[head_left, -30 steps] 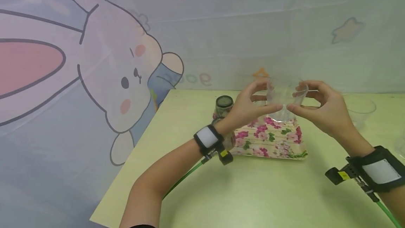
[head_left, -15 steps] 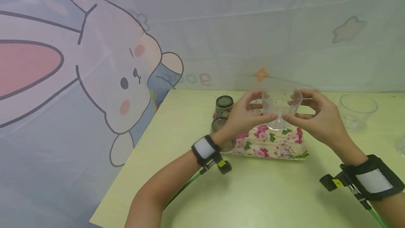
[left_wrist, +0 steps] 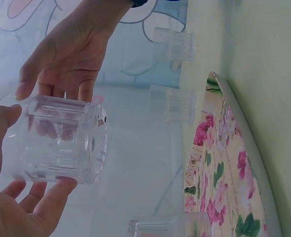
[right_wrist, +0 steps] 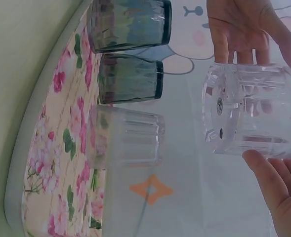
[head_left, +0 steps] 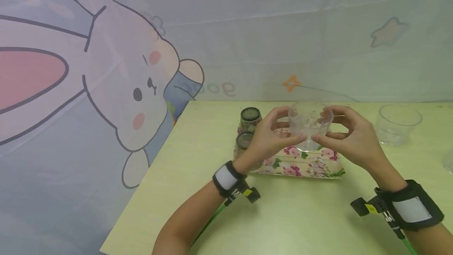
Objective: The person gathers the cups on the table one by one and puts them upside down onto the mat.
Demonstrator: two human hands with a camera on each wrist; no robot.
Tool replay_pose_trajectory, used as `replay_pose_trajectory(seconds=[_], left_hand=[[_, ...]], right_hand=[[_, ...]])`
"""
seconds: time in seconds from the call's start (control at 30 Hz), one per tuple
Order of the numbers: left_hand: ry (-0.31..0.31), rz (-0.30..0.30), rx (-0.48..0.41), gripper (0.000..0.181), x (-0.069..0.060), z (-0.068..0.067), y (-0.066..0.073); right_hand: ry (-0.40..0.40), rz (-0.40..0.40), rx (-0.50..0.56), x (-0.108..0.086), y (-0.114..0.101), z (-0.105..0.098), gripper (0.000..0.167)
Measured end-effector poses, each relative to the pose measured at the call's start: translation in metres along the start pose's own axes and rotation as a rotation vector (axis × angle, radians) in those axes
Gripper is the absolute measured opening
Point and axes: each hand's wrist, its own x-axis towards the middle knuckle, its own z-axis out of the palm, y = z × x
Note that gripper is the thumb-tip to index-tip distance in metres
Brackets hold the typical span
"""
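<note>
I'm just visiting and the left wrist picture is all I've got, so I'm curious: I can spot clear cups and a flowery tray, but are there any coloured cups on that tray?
Observer: Yes. The head view shows two grey-green tumblers, a nearer tumbler and a farther tumbler, both upside down at the left end of the floral tray.

Operator: Oh! And where is the held clear tumbler compared with those two?

Observer: It is to the right of both in the head view, and the right wrist view shows a gap between it and them.
</note>
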Motion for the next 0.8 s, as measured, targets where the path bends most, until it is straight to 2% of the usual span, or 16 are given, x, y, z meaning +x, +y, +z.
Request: replay_pose_trajectory(seconds=[0.17, 0.4, 0.47, 0.57, 0.8], left_hand=[[0.004, 0.016, -0.019, 0.068, -0.002, -0.001, -0.001], [-0.008, 0.024, 0.002, 0.064, -0.014, -0.001, 0.023], [-0.01, 0.029, 0.008, 0.064, -0.014, 0.0, 0.025], [-0.006, 0.034, 0.013, 0.064, -0.012, 0.001, 0.023], [-0.029, 0.048, 0.012, 0.067, -0.001, 0.003, 0.006]], right_hand=[[0.0, -0.019, -0.014, -0.001, -0.002, 0.002, 0.063], [0.008, -0.042, -0.009, -0.003, -0.001, 0.003, 0.065], [0.011, -0.05, 0.0, -0.004, -0.001, 0.001, 0.064], [0.02, -0.069, 0.011, -0.003, -0.003, 0.0, 0.063], [0.034, -0.065, 0.024, -0.003, -0.006, -0.002, 0.062]])
